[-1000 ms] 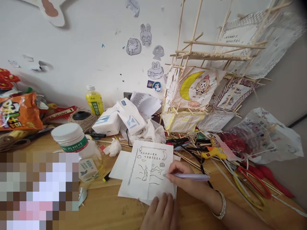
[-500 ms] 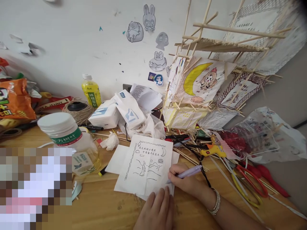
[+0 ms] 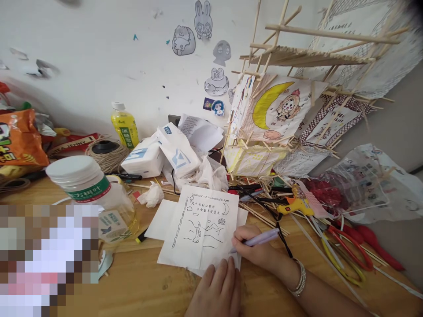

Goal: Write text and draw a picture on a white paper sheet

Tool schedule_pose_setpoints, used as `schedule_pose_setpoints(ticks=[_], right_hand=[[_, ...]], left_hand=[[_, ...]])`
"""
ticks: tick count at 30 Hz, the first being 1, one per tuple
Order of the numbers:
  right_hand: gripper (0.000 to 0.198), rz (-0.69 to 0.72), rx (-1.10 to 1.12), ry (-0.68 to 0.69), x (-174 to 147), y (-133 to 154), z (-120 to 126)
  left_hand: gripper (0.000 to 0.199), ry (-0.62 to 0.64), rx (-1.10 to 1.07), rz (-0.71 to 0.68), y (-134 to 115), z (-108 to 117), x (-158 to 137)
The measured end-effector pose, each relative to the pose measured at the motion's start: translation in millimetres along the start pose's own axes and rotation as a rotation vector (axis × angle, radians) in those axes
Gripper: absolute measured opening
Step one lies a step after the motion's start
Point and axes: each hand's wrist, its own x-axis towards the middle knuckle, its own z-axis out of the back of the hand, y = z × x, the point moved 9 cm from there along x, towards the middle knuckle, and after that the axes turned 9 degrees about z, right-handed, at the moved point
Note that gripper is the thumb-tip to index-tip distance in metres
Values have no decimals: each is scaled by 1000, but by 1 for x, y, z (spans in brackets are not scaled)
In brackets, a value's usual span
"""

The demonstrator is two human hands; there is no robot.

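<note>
A sheet of white paper [image 3: 188, 240] lies on the wooden table, bearing black line drawings of a robed figure, hills and a crescent moon, with two lines of handwriting above. Beneath it, a second white sheet [image 3: 158, 222] sticks out at the left. My left hand [image 3: 218, 288] rests flat on the paper's lower edge, fingers stretched out. In my right hand [image 3: 253, 251] is a light purple pen [image 3: 262, 237], its tip down at the paper's lower right. A bracelet circles the right wrist.
A lantern-like stick frame [image 3: 277, 110] with painted panels stands at the back right. Scissors [image 3: 350, 251] and a yellow glue gun [image 3: 295, 207] lie on the right. A large clear jar [image 3: 109, 198] stands left, tissue packs [image 3: 178, 149] and a yellow bottle [image 3: 124, 127] behind.
The view has shifted slightly. Both hands keep nearly the same places, the left flat on the paper and the right holding the pen at its lower right.
</note>
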Motion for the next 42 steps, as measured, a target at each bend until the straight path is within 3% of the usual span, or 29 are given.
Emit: schedule_pose_setpoints(ticks=[16,34,42], right_hand=[[29,-67,-50,-18,-1,-1,5],[29,-61,-38,-50,0,0,8],[31,1,-4,1,0,3,1]], left_hand=[[44,20,-38,22,1,1,1],[43,37,-45,19,1,0,0],[43,7,-13,13,0,1,1]])
